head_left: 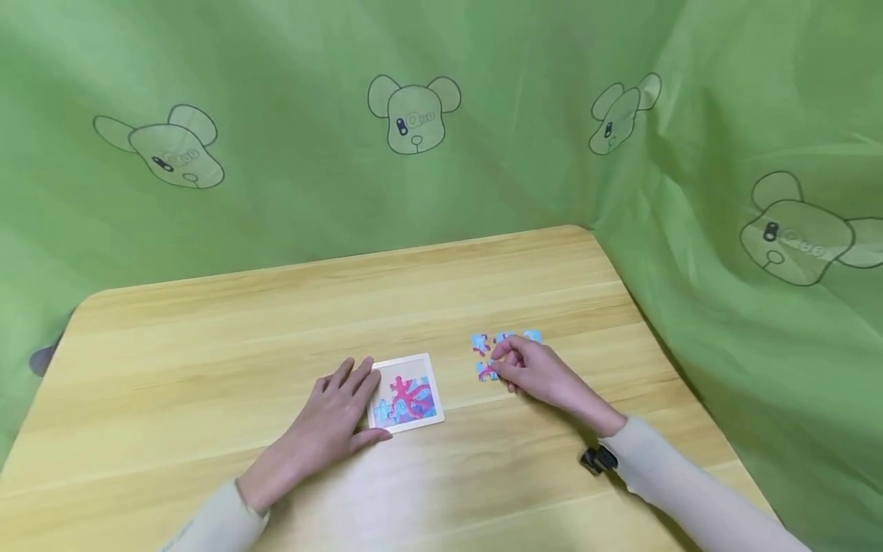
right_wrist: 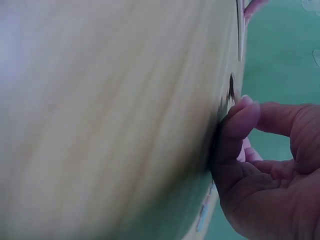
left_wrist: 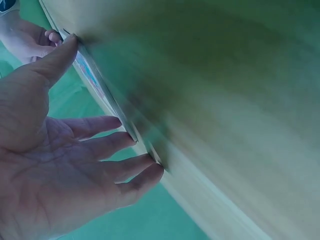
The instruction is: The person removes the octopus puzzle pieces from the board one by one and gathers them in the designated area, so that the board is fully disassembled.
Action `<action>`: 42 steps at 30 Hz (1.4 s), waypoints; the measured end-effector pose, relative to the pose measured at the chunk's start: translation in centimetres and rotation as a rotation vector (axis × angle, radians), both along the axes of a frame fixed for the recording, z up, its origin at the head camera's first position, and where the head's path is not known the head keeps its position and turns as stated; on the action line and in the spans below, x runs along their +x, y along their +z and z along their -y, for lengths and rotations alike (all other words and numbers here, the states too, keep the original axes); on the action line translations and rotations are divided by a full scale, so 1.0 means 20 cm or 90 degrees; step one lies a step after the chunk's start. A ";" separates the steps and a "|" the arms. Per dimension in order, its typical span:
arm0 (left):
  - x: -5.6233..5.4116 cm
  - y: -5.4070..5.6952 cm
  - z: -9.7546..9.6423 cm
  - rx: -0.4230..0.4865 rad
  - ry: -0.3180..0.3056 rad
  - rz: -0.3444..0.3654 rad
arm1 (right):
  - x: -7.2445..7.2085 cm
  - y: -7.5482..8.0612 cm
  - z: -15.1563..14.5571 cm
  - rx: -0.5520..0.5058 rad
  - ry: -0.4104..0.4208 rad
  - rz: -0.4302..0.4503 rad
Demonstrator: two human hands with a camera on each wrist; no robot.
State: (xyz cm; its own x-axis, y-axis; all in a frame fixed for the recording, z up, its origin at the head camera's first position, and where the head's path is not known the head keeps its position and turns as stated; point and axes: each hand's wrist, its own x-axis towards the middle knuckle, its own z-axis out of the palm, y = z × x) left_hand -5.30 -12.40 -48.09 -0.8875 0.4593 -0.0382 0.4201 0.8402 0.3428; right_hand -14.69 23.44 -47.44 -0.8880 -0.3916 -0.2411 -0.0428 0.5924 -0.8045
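A square puzzle tray (head_left: 441, 404) with a pale rim lies on the table, its lower part filled with pieces picturing a pink octopus (head_left: 408, 399). My left hand (head_left: 338, 414) rests at the tray's left side, fingers spread along the edge and thumb at the near corner. In the left wrist view, the left fingertips (left_wrist: 156, 159) reach the tray's edge. To the right of the tray, my right hand (head_left: 534, 372) pinches a blue and pink puzzle piece (head_left: 485, 372) between thumb and forefinger. The right wrist view shows the thumb and forefinger (right_wrist: 242, 117) meeting beside the tilted piece (right_wrist: 231, 92).
Several loose puzzle pieces lie behind the right hand, among them one with pink (head_left: 480, 343) and a light blue one (head_left: 532, 336). The wooden table (head_left: 207, 345) ends at green curtains (head_left: 310, 192) behind and to the right. A black clip-like object (head_left: 599, 460) is at the right cuff.
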 end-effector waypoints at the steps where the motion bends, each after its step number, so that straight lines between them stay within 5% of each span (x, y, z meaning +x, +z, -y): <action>1: 0.00 0.00 0.00 -0.002 0.000 -0.001 | 0.00 0.00 0.00 0.012 0.003 -0.016; 10: 0.00 -0.01 0.01 -0.005 -0.003 0.002 | 0.03 -0.02 -0.02 0.126 0.073 -0.151; 32: -0.01 0.00 0.01 -0.020 -0.011 -0.022 | -0.02 -0.02 0.00 0.088 0.100 -0.159; 42: -0.01 -0.01 0.02 -0.021 -0.013 -0.021 | 0.03 0.00 0.02 0.056 0.062 -0.133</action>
